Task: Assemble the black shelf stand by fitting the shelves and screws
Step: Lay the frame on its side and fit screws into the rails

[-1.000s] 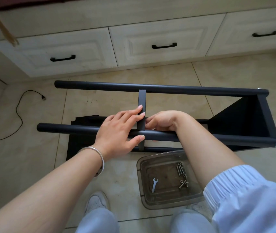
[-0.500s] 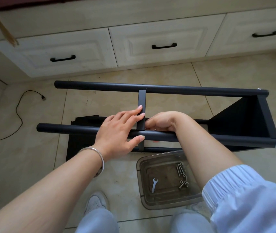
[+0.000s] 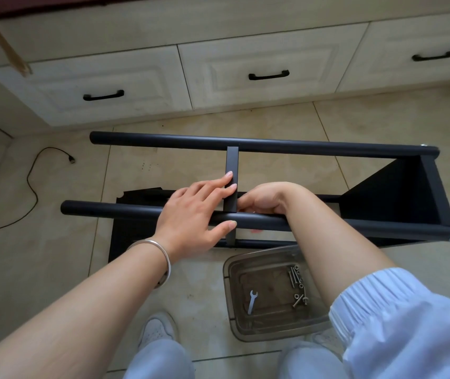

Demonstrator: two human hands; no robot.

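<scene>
The stand (image 3: 273, 184) lies on its side on the floor (image 3: 54, 255) in front of us, long tubes running left to right, so the joints face up where we can reach them. One shelf (image 3: 391, 198) is already bolted at the right end, which keeps the tubes parallel. A flat crossbar (image 3: 231, 170) spans from far tube (image 3: 300, 146) to near tube (image 3: 114, 213). Our left hand (image 3: 191, 214) lies over the near tube, fingers straight, tips pressing the crossbar and thumb under the tube; it grasps nothing, just pins the joint, we judge. Our right hand (image 3: 262, 199) reaches in behind the near tube, fingers curled down at the joint; likely on a screw or nut, but we cannot tell what, if anything, it pinches. A loose black panel (image 3: 130, 239) lies flat on the floor under the frame's left half, probably a shelf waiting. The tray (image 3: 234, 318) sits just beside the near tube by our knees, holding screws (image 3: 296, 280) and a spanner (image 3: 251, 300), close for quick grabs. Drawers (image 3: 267, 75) and a cable (image 3: 32, 181) lie beyond.
</scene>
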